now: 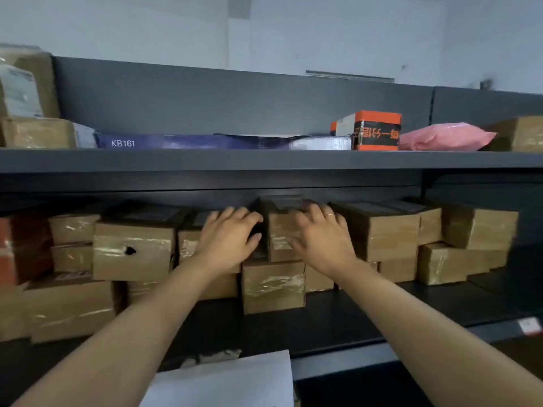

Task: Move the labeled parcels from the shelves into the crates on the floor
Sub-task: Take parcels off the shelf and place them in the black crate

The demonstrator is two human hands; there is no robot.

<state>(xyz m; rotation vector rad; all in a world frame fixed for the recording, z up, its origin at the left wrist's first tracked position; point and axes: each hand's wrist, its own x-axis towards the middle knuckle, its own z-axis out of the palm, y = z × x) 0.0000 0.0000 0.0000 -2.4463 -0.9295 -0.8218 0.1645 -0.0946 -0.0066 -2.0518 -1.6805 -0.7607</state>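
Both your hands reach into the middle shelf (352,312) and flank one tall parcel (283,233), a brown taped carton standing upright on a wider parcel (273,286). Your left hand (227,240) sits just left of the tall parcel, fingers spread wide over the top of the neighbouring carton, thumb pointing at the tall parcel's left edge. Your right hand (321,243) sits at the tall parcel's right side, fingers also spread and fairly straight, thumb lying across its front face; a ring (331,214) shows on one finger. Neither hand is wrapped round the tall parcel, and the blur hides whether the palms press on it. Further left of the tall parcel stands a carton with a dark hole (133,251) in its taped front. Above the tall parcel, on the upper shelf (264,160), lie a long blue box marked KB161 (191,141), an orange and black box (377,130) and a pink bag (446,136). Below the tall parcel, near your forearms, lies a white sheet (235,380).
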